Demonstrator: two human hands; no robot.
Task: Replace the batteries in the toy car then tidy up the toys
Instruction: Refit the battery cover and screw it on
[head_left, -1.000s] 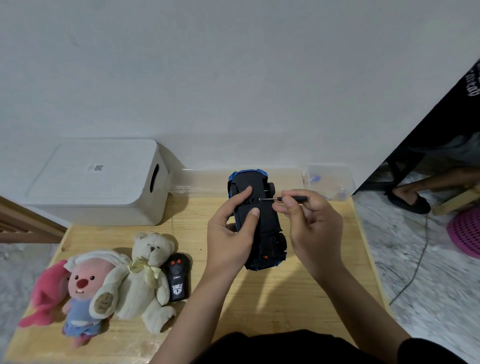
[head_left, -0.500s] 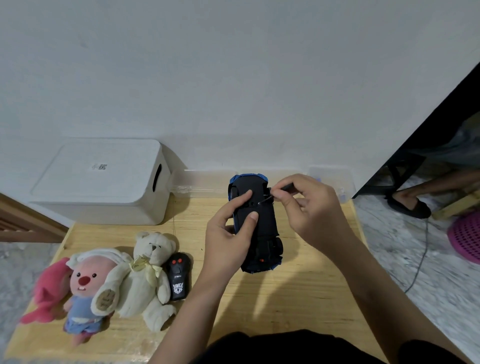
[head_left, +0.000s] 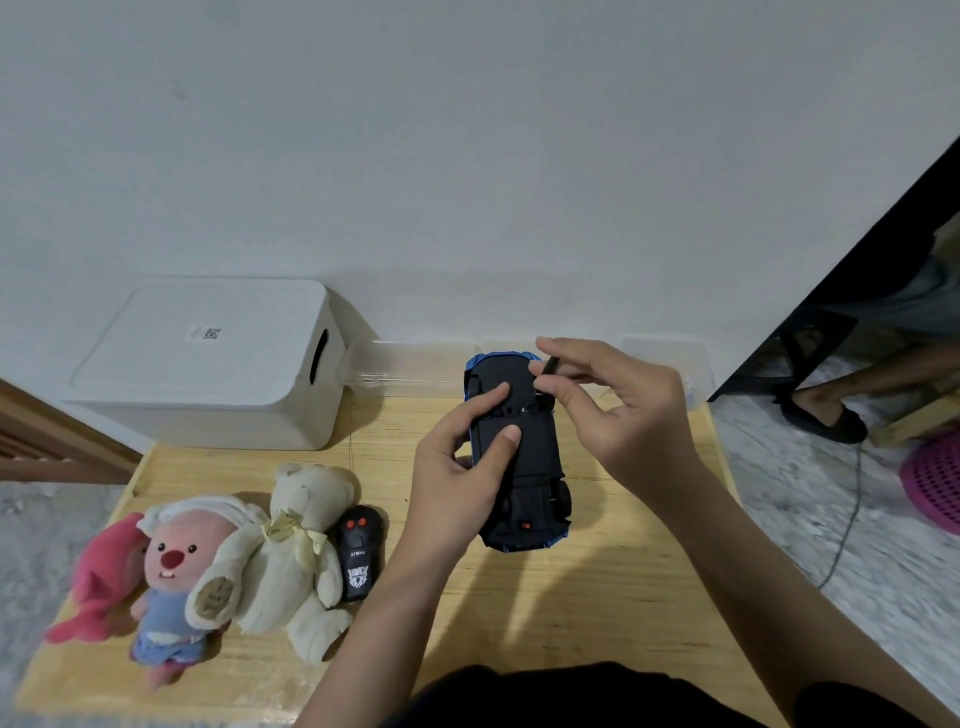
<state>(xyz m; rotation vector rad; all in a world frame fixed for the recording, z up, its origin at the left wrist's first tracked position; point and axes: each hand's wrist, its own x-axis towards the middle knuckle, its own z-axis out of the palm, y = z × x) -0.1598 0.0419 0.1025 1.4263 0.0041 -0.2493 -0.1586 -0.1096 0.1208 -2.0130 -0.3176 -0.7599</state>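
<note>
A blue toy car (head_left: 524, 467) lies upside down on the wooden table (head_left: 571, 623), its black underside facing up. My left hand (head_left: 462, 467) grips the car's left side, thumb and forefinger pressed on the underside. My right hand (head_left: 613, 410) holds a small black screwdriver (head_left: 549, 367) upright over the car's underside near a screw; its tip is hidden behind my fingers. A black remote control (head_left: 358, 551) lies left of the car, beside a cream teddy bear (head_left: 296, 551), a pink-faced plush (head_left: 176, 577) and a pink plush (head_left: 104, 577).
A white lidded storage box (head_left: 208, 369) stands at the table's back left. Clear plastic containers (head_left: 660, 358) sit along the wall behind the car. Right of the table, another person's foot (head_left: 821, 410), a cable and a pink basket (head_left: 935, 483) are on the floor.
My right hand has swung the screwdriver from lying sideways to standing steeply over the car's underside, and moved up and left. My left hand stays on the car.
</note>
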